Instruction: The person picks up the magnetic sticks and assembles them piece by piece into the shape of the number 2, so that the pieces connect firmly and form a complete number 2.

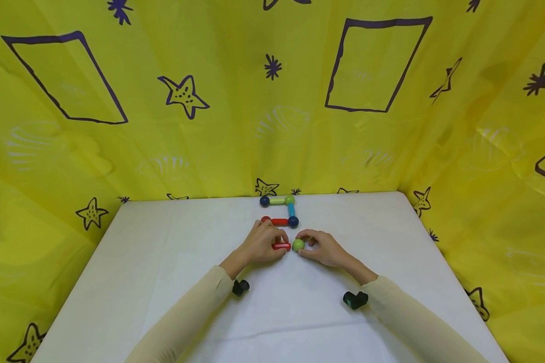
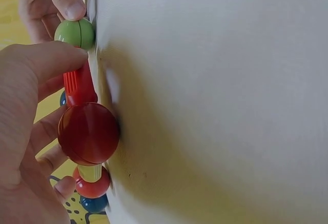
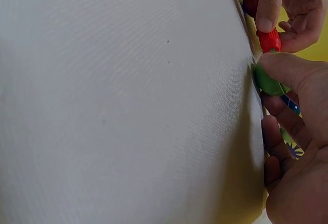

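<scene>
My left hand [image 1: 264, 242] pinches a red rod [image 1: 281, 246] between thumb and fingers, low over the table. In the left wrist view a dark red ball [image 2: 88, 133] sits at one end of that rod, with a short yellow piece [image 2: 90, 172] just beyond it. Facing the rod's other end is a green ball [image 1: 298, 245], which my right hand [image 1: 325, 248] holds with thumb and fingertips. From the head, the dark red ball is hidden behind the left hand. Right behind that hand's knuckles lies another red ball [image 1: 266, 220], partly covered.
Farther back, a bent chain joins that red ball through a red rod [image 1: 279, 222], navy ball [image 1: 293, 222], blue rod [image 1: 291, 210], green ball [image 1: 289, 200] and light green rod [image 1: 277, 200] to another navy ball [image 1: 265, 201]. A yellow patterned curtain [image 1: 227, 136] borders the white table [image 1: 163, 262].
</scene>
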`<state>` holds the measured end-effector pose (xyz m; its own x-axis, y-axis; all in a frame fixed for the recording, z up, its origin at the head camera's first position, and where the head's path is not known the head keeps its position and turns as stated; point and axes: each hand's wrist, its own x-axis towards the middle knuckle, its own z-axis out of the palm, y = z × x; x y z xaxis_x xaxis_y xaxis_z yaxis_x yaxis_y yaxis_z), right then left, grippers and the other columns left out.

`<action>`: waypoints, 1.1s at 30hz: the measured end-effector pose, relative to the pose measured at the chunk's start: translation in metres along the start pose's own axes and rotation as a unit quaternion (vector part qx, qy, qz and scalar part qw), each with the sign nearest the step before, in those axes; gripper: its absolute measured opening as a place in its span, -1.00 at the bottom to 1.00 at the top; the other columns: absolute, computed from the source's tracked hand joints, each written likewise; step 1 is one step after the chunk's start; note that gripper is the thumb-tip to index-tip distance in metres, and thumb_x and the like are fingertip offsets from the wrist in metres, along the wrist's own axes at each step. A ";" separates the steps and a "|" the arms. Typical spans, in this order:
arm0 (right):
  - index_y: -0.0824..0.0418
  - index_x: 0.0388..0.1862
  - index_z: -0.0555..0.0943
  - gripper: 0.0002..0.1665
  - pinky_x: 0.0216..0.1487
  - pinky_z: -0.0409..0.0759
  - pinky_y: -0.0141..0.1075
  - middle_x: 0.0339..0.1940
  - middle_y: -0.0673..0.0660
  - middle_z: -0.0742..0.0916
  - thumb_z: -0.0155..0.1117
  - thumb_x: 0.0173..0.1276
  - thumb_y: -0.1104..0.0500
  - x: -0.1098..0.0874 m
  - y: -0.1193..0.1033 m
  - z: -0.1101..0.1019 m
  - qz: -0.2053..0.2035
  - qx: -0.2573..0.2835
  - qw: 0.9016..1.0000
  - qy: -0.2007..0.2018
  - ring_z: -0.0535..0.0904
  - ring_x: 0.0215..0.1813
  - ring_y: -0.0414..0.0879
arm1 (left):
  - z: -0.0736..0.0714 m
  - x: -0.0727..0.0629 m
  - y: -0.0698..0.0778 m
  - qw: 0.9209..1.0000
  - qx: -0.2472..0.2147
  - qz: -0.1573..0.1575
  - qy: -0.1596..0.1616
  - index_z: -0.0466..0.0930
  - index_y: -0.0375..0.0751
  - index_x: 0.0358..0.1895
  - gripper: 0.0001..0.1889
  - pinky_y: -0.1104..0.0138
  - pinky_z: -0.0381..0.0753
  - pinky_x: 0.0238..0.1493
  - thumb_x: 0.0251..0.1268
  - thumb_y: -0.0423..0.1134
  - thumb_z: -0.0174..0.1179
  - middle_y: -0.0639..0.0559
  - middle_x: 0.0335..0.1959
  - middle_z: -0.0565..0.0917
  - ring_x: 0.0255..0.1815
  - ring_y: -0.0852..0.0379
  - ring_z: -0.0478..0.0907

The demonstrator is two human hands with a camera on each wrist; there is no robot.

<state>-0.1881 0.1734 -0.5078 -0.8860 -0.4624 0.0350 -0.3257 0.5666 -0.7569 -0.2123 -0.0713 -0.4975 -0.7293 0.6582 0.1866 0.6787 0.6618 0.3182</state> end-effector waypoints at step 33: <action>0.09 0.40 0.50 -0.32 0.01 0.58 -0.16 0.06 0.07 0.71 0.50 0.34 0.05 -0.004 0.001 -0.014 0.003 -0.012 0.999 -0.036 0.58 -0.04 -0.06 | -0.023 -0.022 -0.009 0.999 0.005 -0.018 0.030 0.67 0.02 0.19 -0.52 0.04 0.40 0.05 0.26 0.10 0.40 0.04 0.05 0.72 0.03 0.00 0.52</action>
